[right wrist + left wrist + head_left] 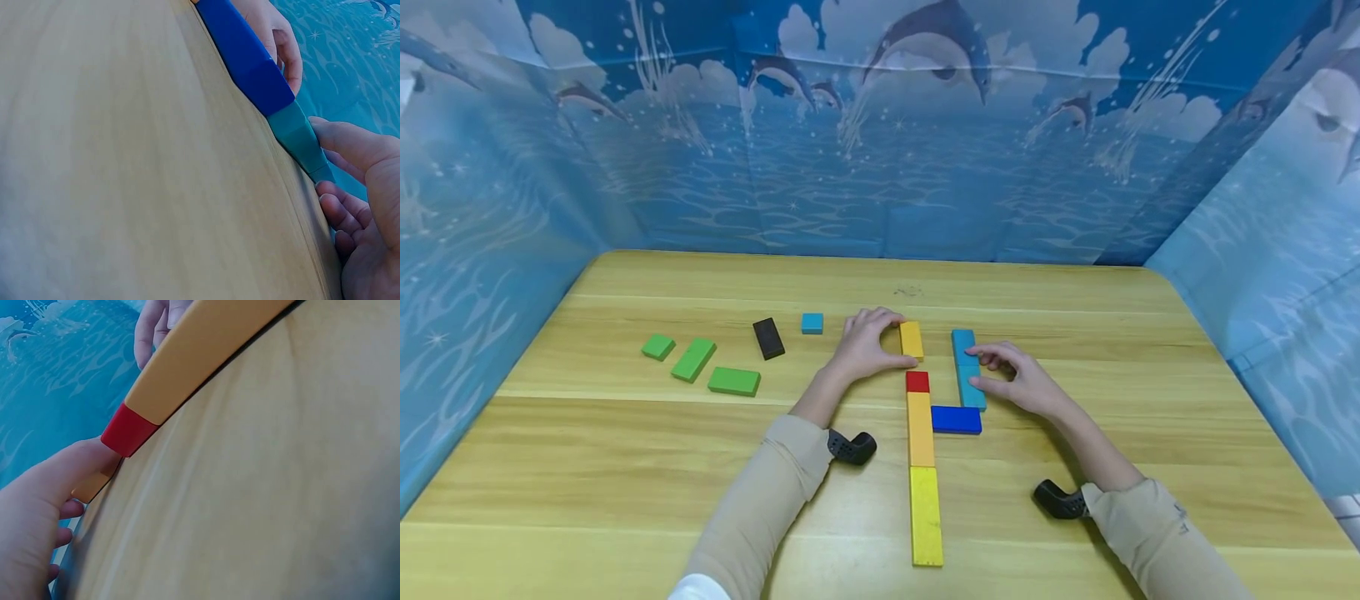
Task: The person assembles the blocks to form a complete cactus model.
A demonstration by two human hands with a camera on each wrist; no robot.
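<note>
In the head view my left hand (867, 346) pinches a short yellow-orange block (912, 342) endwise, thumb at its near end and forefinger at the far one. Just below that block is a small red block (917, 382), followed by a longer orange block (921, 429) and a yellow block (926, 517) in one line. A dark blue block (956, 420) extends right from the orange one. Beyond it stand two light blue blocks (963, 340) end to end, and my right hand (1026, 383) has its thumb and fingertips against their right side.
Left on the wooden table (625, 467) lie several green blocks (733, 381), a black block (768, 338) and a small light blue block (812, 323). A blue dolphin-print curtain (925, 192) borders the table's back and sides. Each wrist wears a black camera (852, 448).
</note>
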